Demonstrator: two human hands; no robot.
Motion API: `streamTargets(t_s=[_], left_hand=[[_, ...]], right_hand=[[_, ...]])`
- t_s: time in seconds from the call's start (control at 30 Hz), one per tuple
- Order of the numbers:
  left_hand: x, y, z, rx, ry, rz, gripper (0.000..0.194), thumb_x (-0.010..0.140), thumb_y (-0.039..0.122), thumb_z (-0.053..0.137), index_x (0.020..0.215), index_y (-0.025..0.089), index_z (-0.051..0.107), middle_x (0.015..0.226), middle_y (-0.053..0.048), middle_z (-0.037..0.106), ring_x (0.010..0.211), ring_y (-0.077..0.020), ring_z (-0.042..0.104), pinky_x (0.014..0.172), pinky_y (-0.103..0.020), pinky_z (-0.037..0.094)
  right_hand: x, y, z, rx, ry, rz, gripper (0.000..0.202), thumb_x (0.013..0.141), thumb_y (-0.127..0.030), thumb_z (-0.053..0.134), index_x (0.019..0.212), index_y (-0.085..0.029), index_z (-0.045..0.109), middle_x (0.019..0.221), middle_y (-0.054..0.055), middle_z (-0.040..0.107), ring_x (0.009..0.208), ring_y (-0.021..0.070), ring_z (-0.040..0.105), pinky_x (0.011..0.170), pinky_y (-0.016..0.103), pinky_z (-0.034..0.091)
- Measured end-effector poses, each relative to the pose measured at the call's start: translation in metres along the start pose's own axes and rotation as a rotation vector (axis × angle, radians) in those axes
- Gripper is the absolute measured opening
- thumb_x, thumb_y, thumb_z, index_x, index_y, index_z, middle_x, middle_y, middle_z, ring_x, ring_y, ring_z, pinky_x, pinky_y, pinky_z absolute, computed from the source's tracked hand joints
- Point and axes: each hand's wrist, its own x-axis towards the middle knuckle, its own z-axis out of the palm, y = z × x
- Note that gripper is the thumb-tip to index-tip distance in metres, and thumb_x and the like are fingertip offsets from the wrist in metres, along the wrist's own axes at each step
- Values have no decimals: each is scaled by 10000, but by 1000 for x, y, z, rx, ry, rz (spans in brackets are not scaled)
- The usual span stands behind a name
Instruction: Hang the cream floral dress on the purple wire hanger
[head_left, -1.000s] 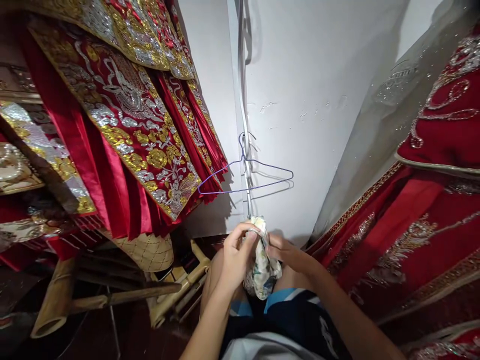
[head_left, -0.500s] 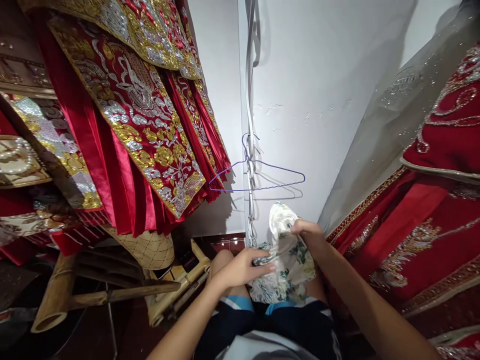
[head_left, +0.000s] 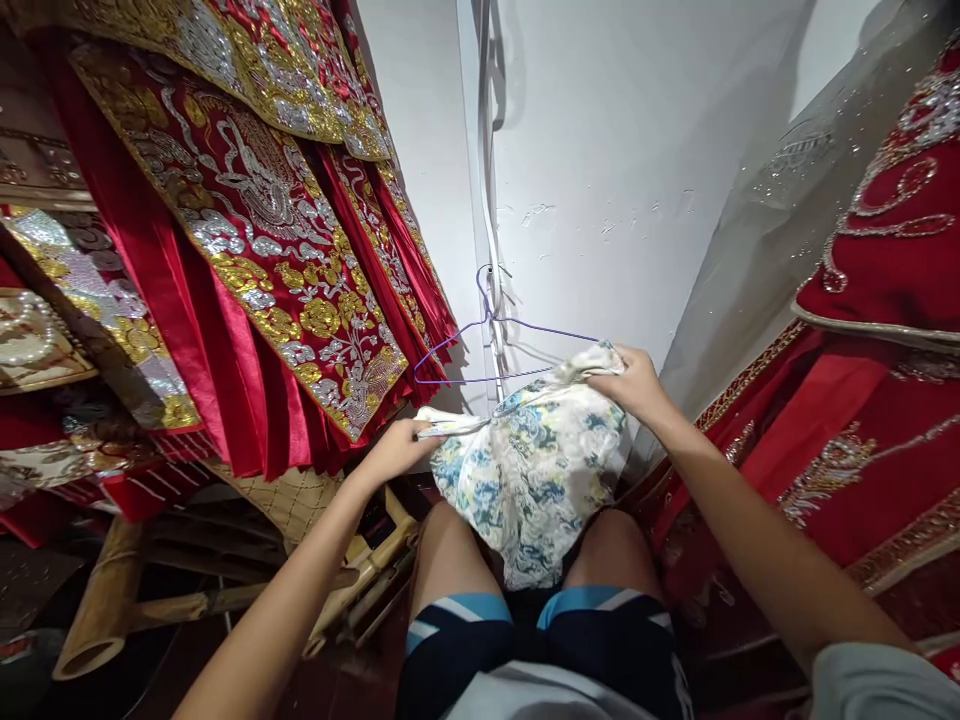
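Observation:
A white garment with blue, green and yellow flowers (head_left: 536, 475) is spread between my two hands, its lower part hanging above my knees. My left hand (head_left: 405, 447) is closed on its upper left corner. At the upper right corner, my right hand (head_left: 634, 383) pinches the bunched edge. Behind the garment, a purple wire hanger (head_left: 450, 378) hangs by its hook from a pale strip on the wall. The garment covers the hanger's lower right part; whether they touch I cannot tell.
A red pleated costume with gold and silver embroidery (head_left: 300, 250) hangs at the left. Bamboo furniture (head_left: 112, 600) stands below it. To the right are another beaded red costume (head_left: 885, 300) and sheer grey fabric (head_left: 735, 270). A white wall (head_left: 600, 130) is ahead.
My hands have moved apart and up, my left to the left and my right up towards the hanger. The garment, bunched in my lap before, is now stretched wide between them.

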Motion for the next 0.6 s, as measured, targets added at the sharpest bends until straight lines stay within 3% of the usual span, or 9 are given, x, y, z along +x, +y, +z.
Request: streamTargets(t_s=[0.1, 0.2, 0.3, 0.43, 0.6], left_hand=[[18, -2, 1, -161, 39, -6, 472, 750, 596, 613, 610, 146, 578, 576, 3, 505, 590, -140, 431, 579, -249, 340], [25, -5, 14, -288, 115, 1, 469, 795, 597, 533, 624, 161, 530, 571, 11, 466, 574, -126, 388, 568, -241, 319], [22, -12, 21, -254, 197, -3, 469, 818, 580, 487, 578, 178, 459, 569, 7, 467, 583, -131, 402, 579, -242, 328], [16, -27, 14, -105, 316, -101, 471, 806, 594, 466, 578, 182, 469, 564, -1, 486, 611, -157, 449, 582, -250, 342], [22, -43, 3, -118, 367, -150, 461, 793, 596, 456, 710, 159, 577, 640, -26, 568, 666, -193, 525, 654, -289, 419]], right_hand=[[27, 21, 12, -41, -24, -144, 162, 664, -266, 614, 799, -177, 597, 770, 18, 608, 729, 179, 552, 709, 294, 443], [35, 32, 37, -99, -178, -224, 291, 770, -236, 532, 1027, -173, 654, 1040, 80, 681, 990, 235, 614, 918, 355, 443], [36, 40, 67, -218, -322, -202, 314, 808, -216, 511, 1070, -182, 682, 1173, 107, 682, 1106, 268, 600, 980, 381, 420], [39, 49, 90, -301, -297, -33, 231, 842, -318, 531, 813, -145, 681, 906, 112, 716, 868, 253, 636, 790, 327, 454], [36, 45, 80, -291, -158, 62, 304, 758, -384, 616, 555, -186, 507, 550, 3, 520, 584, 158, 492, 600, 278, 374]])
